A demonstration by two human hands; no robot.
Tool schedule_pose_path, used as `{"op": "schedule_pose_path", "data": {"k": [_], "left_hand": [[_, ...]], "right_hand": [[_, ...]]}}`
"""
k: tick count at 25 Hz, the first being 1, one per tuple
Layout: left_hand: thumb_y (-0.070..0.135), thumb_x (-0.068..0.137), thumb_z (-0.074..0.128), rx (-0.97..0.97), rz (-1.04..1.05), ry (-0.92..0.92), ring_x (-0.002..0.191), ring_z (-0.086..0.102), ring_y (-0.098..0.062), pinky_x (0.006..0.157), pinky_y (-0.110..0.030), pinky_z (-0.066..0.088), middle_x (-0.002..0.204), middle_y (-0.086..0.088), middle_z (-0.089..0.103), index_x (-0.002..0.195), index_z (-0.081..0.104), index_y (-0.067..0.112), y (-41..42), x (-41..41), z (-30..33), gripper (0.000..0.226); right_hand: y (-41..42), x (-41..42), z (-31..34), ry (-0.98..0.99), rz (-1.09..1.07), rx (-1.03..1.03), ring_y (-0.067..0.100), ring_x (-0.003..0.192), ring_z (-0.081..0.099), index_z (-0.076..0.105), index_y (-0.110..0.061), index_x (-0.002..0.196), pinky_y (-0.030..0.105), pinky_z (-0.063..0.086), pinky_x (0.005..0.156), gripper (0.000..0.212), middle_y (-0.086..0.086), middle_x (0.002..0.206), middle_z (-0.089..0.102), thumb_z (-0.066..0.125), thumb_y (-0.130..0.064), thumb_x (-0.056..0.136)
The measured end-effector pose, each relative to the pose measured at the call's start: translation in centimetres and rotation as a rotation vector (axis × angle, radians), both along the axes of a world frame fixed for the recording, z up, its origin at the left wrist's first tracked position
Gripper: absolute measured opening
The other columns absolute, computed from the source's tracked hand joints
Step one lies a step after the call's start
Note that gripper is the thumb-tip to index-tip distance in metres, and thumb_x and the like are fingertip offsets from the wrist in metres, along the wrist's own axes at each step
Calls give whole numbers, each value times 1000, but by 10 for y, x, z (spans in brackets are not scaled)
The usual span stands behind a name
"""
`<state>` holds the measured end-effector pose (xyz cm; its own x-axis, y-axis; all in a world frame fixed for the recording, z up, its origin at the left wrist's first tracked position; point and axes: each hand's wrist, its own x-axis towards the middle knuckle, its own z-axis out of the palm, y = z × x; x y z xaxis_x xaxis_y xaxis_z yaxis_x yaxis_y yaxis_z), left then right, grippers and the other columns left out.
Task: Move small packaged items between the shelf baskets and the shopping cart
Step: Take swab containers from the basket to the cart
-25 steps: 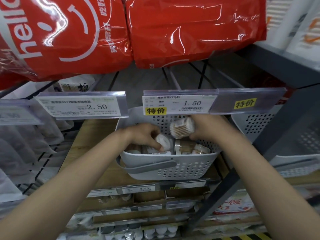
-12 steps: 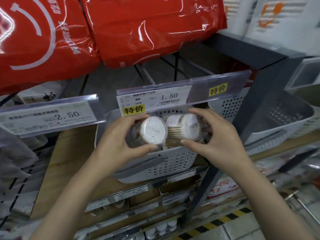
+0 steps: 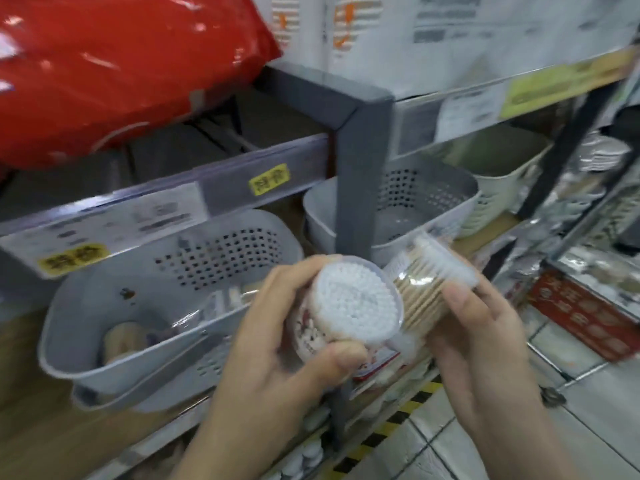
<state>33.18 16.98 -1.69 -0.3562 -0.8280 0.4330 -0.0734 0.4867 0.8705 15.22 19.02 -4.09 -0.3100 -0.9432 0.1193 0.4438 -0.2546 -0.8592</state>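
My left hand grips a round tub of cotton swabs, its white tips facing me. Beside it, my right hand holds a clear pack of wooden-stick cotton swabs. Both packs are in front of the shelf, right of the grey perforated basket. That basket sits on the wooden shelf and holds a few more small packs. No shopping cart is in view.
A grey shelf post stands just behind the packs. A second grey basket and a cream basket sit to the right. Red bags fill the shelf above. Price strips hang over the basket. Tiled floor lies lower right.
Both hands have lifted their packs out of the basket and carried them right and toward me. The view has swung right, so the basket now lies to the left.
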Motion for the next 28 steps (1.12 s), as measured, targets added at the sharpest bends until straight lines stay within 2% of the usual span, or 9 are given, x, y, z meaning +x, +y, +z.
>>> {"op": "schedule_pose_path", "data": {"k": [2,5,7,10,13,17,22,25,28], "left_hand": [[61,75,62,150,-88,72,99,62,-2,78,-12,46,108,9,65,112,60,37,2,-50,-7,45],[56,80,63,464,-128,104,82,65,-7,69,-20,52,95,0,71,102,67,26,1,-124,-17,37],[51,75,63,663,-174,95,85,68,-19,77,-33,54,96,-9,72,101,67,18,0,-174,-28,42],[31,65,74,869,-265,79,95,67,-30,87,-48,52,100,-11,71,108,62,14,-5,-241,-46,47],[18,57,74,895,-412,-12,89,68,-24,70,-36,55,98,-6,71,114,56,14,-2,-305,-60,60],[19,57,84,911,-501,-36,79,70,-19,59,-24,53,94,-4,73,114,58,15,3,-377,-71,62],[33,50,78,853,-435,-77,80,70,-11,62,-23,47,92,4,74,106,61,24,-21,-452,-85,59],[31,50,89,814,-447,-146,91,68,-18,75,-35,53,98,1,72,104,62,27,-51,-502,-98,61],[32,54,80,798,-491,-167,96,67,-22,83,-40,53,101,0,71,108,59,27,-82,-558,-109,58]], "right_hand": [[7,-32,-6,-87,-50,79,25,96,67,69,-12,112,33,57,74,80,14,110,69,88,-52,45],[20,-89,-17,-104,-90,232,28,102,66,66,-17,116,41,56,82,62,14,113,68,66,-57,69],[34,-133,-25,-106,-97,315,28,105,65,65,-17,117,45,51,90,52,12,113,69,51,-52,80],[57,-200,-32,-107,-114,331,27,107,65,59,-16,123,49,49,94,44,10,116,68,50,-41,88],[83,-259,-46,-78,-169,348,27,108,64,56,-16,126,46,51,93,43,10,119,66,64,-21,83],[101,-319,-59,-92,-368,448,24,98,69,56,-13,122,33,56,74,57,8,113,69,77,-24,71],[100,-388,-82,-243,-661,527,21,92,69,58,-10,110,30,52,72,60,9,105,70,82,-26,57],[87,-432,-91,-299,-778,525,18,85,67,62,-15,98,28,50,68,51,5,98,68,83,-18,52],[68,-481,-99,-299,-859,528,16,86,66,60,-15,103,26,50,67,58,5,102,66,84,-12,50]]}}
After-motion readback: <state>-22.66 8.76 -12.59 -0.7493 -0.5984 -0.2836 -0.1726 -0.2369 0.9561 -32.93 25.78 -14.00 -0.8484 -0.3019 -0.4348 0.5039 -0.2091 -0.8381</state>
